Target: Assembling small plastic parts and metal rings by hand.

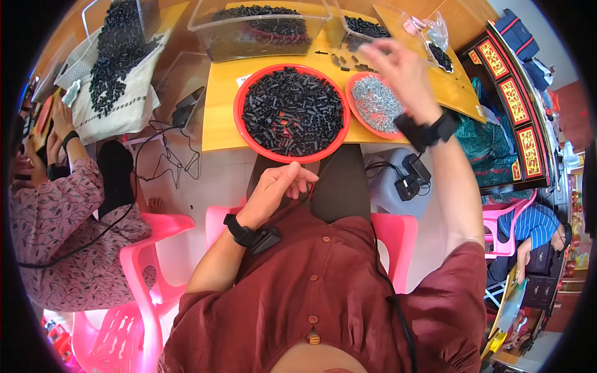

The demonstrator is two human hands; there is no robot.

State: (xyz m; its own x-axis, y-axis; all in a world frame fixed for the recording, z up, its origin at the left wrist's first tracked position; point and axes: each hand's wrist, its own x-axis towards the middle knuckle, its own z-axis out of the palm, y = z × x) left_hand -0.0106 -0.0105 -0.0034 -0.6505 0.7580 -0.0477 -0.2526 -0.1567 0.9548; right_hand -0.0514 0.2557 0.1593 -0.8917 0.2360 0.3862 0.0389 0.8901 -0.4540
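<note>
My left hand [280,191] is curled just below the near rim of a red basin [237,118] full of short black plastic pieces [292,112]. Its fingers are closed, and whatever they hold is too small or hidden to name. My right hand [403,76] is raised over the far side of a smaller red dish [356,107], its fingers stretched out and apart with nothing visible in them. Silvery screw-like metal parts [375,104] fill that dish. A few loose small dark pieces [339,60] lie on the yellow table [217,93] left of my right fingertips.
Behind the basin stands a clear bin [208,40] of black pieces, with a smaller clear box [367,28] to its right. At left, a person [68,205] sits by a cloth [134,105] heaped with black pieces. Cables [168,155] hang below the table; a pink chair [140,261] stands at left.
</note>
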